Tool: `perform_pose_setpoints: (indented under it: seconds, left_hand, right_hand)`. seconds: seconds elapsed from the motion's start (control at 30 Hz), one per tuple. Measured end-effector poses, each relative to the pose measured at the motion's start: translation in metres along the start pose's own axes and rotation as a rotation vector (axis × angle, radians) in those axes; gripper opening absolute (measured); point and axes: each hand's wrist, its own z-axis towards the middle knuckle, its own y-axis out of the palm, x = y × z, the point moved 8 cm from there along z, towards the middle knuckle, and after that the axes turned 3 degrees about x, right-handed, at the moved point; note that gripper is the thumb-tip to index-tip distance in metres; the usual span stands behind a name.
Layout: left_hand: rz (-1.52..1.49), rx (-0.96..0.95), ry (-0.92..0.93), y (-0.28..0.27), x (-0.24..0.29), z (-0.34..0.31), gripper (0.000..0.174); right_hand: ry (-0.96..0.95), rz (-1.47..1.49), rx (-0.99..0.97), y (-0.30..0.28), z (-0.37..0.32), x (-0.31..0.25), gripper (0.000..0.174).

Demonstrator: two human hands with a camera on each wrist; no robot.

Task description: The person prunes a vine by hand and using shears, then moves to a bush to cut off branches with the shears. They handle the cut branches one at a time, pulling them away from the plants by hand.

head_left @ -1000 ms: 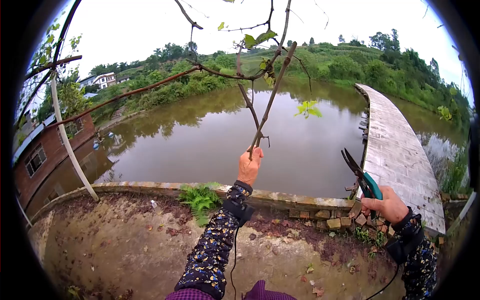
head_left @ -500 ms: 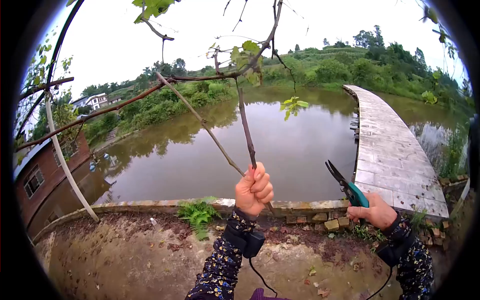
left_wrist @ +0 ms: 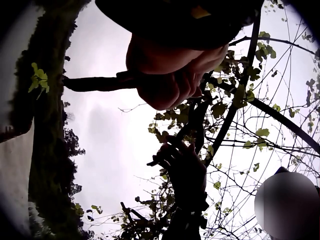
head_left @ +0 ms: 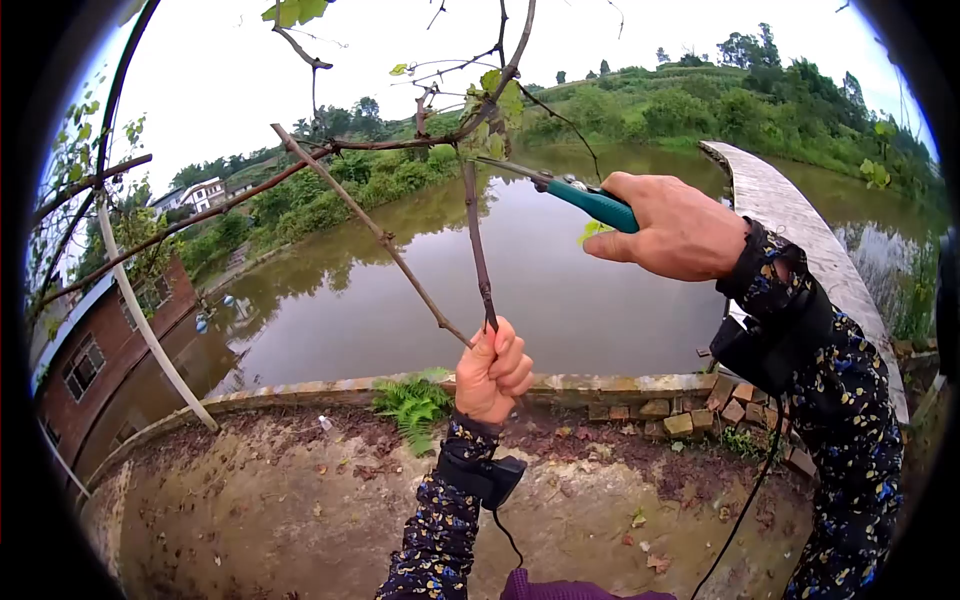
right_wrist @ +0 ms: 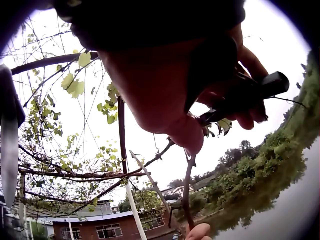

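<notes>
Right hand (head_left: 680, 230) grips shears (head_left: 572, 193), handles (head_left: 604, 208) partly hidden

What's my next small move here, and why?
Probably seat the pruning shears around the top of the dark stem: your right hand holds them near it and your left hand grips its lower end, though whether it's between the blades is unclear.

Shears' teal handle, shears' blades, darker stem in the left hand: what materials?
Teal handle: likely plastic or rubber-coated; its even, solid colour suggests that. Blades: probably metal, greyish; the thin, straight profile fits. Darker stem: looks like wood, natural finish, going by its uneven brown bark.
</notes>
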Motion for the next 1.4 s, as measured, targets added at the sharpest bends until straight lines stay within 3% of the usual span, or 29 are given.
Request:
perform_pose_setpoints:
  seconds: [0.13,0.23,0.57,0.63,0.7,0.77,0.9,0.97,1.0,1.07,1.1,1.2,1.27,1.3,1.4]
  left_hand:
    - [0.035,0.002,0.008,0.002,0.004,-0.002,0.033]
    - [0.044,-0.002,0.033,0.002,0.008,-0.003,0.032]
    - [0.163,0.029,0.042,-0.001,0.017,-0.003,0.029]
    - [0.236,0.249,-0.085,-0.027,0.008,-0.006,0.029]
    - [0.313,0.285,-0.143,-0.047,-0.001,-0.018,0.03]
    - [0.719,0.492,-0.326,-0.078,-0.004,-0.042,0.038]
    - [0.973,0.624,-0.223,-0.078,0.04,-0.06,0.046]
    - [1.133,0.535,0.0,-0.043,0.072,-0.046,0.049]
    - [0.977,0.545,0.03,-0.034,0.081,-0.041,0.042]
    - [1.319,0.58,0.482,-0.02,0.134,-0.031,0.027]
    - [1.445,0.625,0.612,-0.017,0.158,-0.029,0.02]
    - [1.555,0.718,0.922,-0.034,0.237,-0.02,0.038]
    - [1.535,0.983,0.718,-0.061,0.261,-0.003,0.049]
    - [1.712,1.074,0.722,-0.077,0.271,0.006,0.05]
    - [1.777,1.101,0.574,-0.16,0.287,0.036,0.049]
  right_hand:
    - [0.055,-0.141,-0.098,0.007,0.027,-0.01,0.051]
    - [0.034,-0.086,-0.111,0.009,0.033,-0.015,0.052]
    - [-0.077,0.091,-0.002,0.007,0.05,-0.026,0.051]
    - [-0.094,-0.009,0.039,0.009,0.058,-0.023,0.048]
    - [0.05,0.05,-0.061,0.021,0.072,-0.008,0.047]
    - [0.006,0.073,-0.102,0.032,0.082,-0.003,0.048]
    - [-0.027,0.08,-0.114,0.064,0.076,0.012,0.05]
    - [-0.008,0.09,-0.151,0.084,0.067,0.021,0.051]
    - [0.004,0.116,-0.154,0.094,0.064,0.026,0.054]
    - [0.044,0.127,-0.168,0.11,0.056,0.034,0.055]
    - [0.06,0.109,-0.194,0.118,0.053,0.038,0.055]
    - [0.05,0.092,-0.247,0.127,0.043,0.038,0.053]
    - [0.086,0.091,-0.289,0.131,0.044,0.038,0.053]
    - [0.115,0.095,-0.328,0.136,0.043,0.039,0.053]
    - [0.049,0.131,-0.259,0.145,0.057,0.033,0.057]
